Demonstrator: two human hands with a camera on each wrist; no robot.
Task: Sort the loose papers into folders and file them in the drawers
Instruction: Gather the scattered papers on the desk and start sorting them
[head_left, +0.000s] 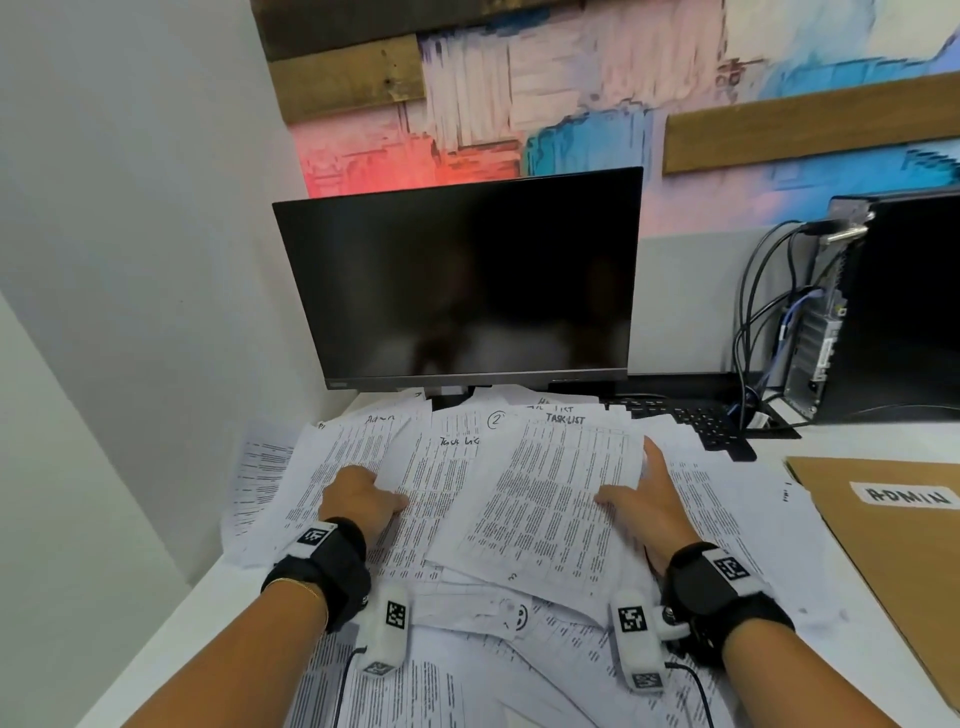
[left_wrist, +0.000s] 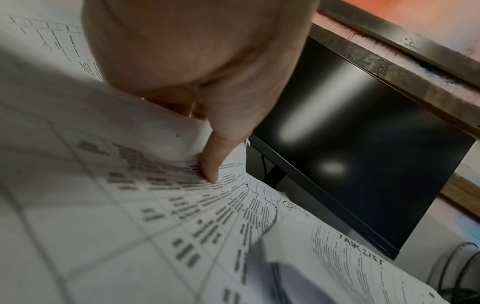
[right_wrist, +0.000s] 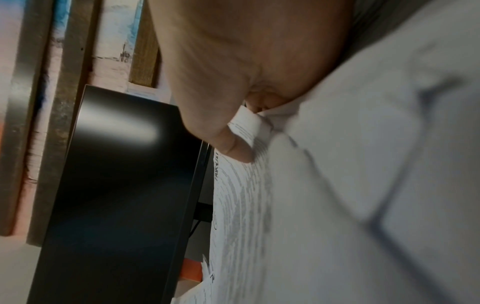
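Note:
Loose printed papers (head_left: 467, 649) cover the white desk in front of me. My left hand (head_left: 382, 493) pinches the left edge of a sheet headed "Task List" in handwriting (head_left: 441, 488). In the left wrist view its thumb (left_wrist: 210, 164) presses on the print and the fingers curl under the sheet (left_wrist: 130, 205). My right hand (head_left: 631, 483) pinches the right edge of another sheet marked "TASK LIST" (head_left: 545, 499), thumb on top and fingers beneath. The right wrist view shows that sheet's edge (right_wrist: 246, 123) curled against the thumb (right_wrist: 233, 148). A brown folder labelled "ADMIN" (head_left: 883, 545) lies flat at the right.
A dark monitor (head_left: 467, 280) stands right behind the papers. A black keyboard (head_left: 696, 423) lies half under sheets at the back right, beside a computer tower (head_left: 893, 306) with hanging cables (head_left: 753, 322). A white wall runs along the desk's left side. No drawers are in view.

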